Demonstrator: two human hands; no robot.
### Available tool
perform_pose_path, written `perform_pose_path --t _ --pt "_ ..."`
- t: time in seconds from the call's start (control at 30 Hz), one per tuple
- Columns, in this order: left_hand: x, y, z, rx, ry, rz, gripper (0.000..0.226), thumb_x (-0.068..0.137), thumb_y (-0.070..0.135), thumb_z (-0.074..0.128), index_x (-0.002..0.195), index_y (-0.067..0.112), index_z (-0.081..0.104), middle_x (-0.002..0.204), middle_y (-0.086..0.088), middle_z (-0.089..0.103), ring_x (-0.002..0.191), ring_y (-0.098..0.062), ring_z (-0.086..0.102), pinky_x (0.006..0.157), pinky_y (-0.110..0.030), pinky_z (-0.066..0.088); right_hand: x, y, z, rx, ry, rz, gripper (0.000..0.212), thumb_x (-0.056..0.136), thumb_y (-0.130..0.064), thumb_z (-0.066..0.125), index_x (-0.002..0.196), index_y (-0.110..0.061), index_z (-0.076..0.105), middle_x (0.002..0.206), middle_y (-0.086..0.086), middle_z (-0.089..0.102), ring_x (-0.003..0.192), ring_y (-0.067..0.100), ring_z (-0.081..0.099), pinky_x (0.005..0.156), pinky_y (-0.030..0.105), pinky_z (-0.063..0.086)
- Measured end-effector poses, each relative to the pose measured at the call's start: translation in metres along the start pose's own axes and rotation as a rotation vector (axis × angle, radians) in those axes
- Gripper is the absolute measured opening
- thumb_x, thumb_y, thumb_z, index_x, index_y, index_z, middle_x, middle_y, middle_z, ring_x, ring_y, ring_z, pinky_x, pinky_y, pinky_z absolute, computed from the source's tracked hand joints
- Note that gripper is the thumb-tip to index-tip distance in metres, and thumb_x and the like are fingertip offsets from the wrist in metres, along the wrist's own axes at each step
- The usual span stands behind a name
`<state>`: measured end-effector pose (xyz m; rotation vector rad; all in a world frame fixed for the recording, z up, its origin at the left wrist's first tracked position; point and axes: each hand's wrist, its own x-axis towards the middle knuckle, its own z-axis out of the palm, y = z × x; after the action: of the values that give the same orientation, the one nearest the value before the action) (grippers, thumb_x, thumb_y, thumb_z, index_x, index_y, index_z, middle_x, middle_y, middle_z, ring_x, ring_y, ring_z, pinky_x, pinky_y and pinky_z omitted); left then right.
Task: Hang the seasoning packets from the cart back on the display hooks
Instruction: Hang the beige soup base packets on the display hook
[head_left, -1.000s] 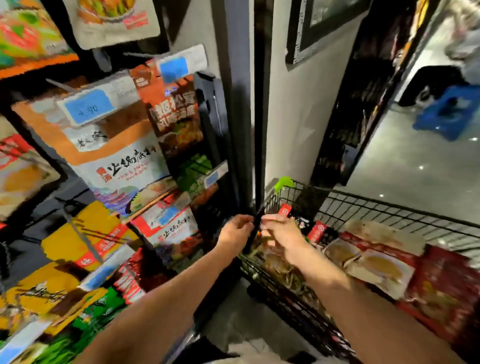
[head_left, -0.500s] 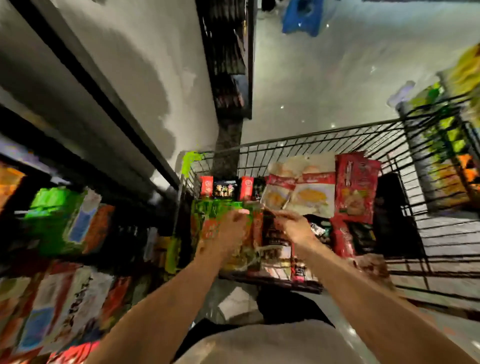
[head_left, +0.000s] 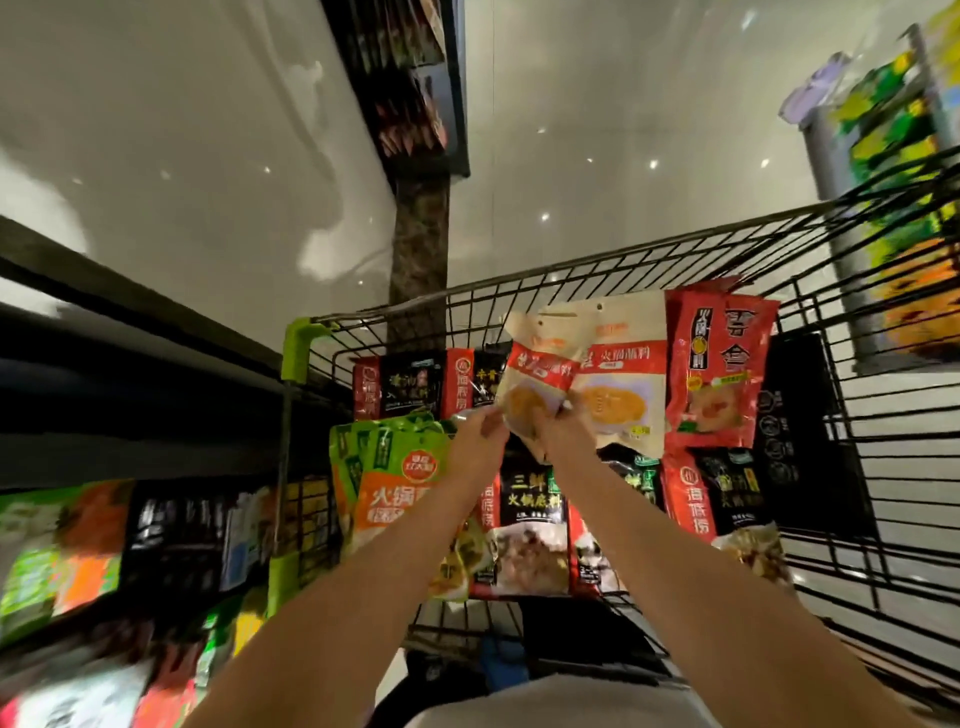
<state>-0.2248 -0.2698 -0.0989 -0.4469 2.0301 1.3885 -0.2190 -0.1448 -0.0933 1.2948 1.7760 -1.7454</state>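
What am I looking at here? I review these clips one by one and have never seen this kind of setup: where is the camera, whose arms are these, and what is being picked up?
There is no machine. The one picture comes from a wide-angle camera on a person's head, looking forward and down, so the two bare arms are their own. Below them stands a wire cart full of seasoning packets. The right hand holds a cream packet with a red band, tilted and raised above the pile. The left hand is at that packet's lower edge; whether it grips it is too blurred to tell. A similar packet lies just behind. At lower left, blurred, hang more packets on the display.
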Motion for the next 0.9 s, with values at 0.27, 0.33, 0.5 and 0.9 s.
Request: perform_pose_path --t 0.27,0.33,0.5,0.9 --pt "0.02 -0.006 0.012 -0.09 0.041 -0.061 0.035 0.107 0.015 0.051 0.141 0.02 0.052 0.123 0.004 0.061 0.111 -0.013 0.059 0.076 -0.016 0.045 0.02 0.011 0.02 0.189 0.165 0.039 0.015 0.1 -0.007 0.058 0.111 -0.014 0.065 0.091 0.003 0.068 0.082 0.02 0.067 0.057 0.024 0.054" --pt "0.021 -0.008 0.011 -0.143 0.08 -0.041 0.043 0.105 0.015 0.055 0.146 0.023 0.045 0.132 -0.002 0.06 0.117 -0.018 0.059 0.084 -0.021 0.048 0.018 0.018 0.018 0.264 0.139 0.081 0.022 0.097 -0.013 0.059 0.117 -0.015 0.068 0.097 0.005 0.072 0.092 0.026 0.071 0.074 0.036 0.062" --pt "0.009 -0.001 -0.002 -0.198 0.066 -0.043 0.066 0.101 0.037 0.064 0.158 0.03 0.03 0.139 0.003 0.051 0.128 -0.02 0.051 0.112 -0.048 0.045 -0.008 0.018 -0.015 0.193 0.112 0.113 0.014 0.102 -0.014 0.058 0.093 -0.02 0.068 0.085 0.001 0.07 0.077 0.017 0.063 0.061 0.024 0.051" --pt "0.008 -0.017 -0.015 -0.266 0.035 -0.188 0.073 0.073 0.053 0.088 0.132 0.024 0.055 0.125 -0.003 0.067 0.106 -0.025 0.069 0.088 -0.043 0.062 -0.01 -0.001 -0.045 -0.12 0.071 -0.216 0.016 0.104 -0.013 0.053 0.108 -0.011 0.069 0.102 0.002 0.073 0.094 0.021 0.069 0.081 0.028 0.058"
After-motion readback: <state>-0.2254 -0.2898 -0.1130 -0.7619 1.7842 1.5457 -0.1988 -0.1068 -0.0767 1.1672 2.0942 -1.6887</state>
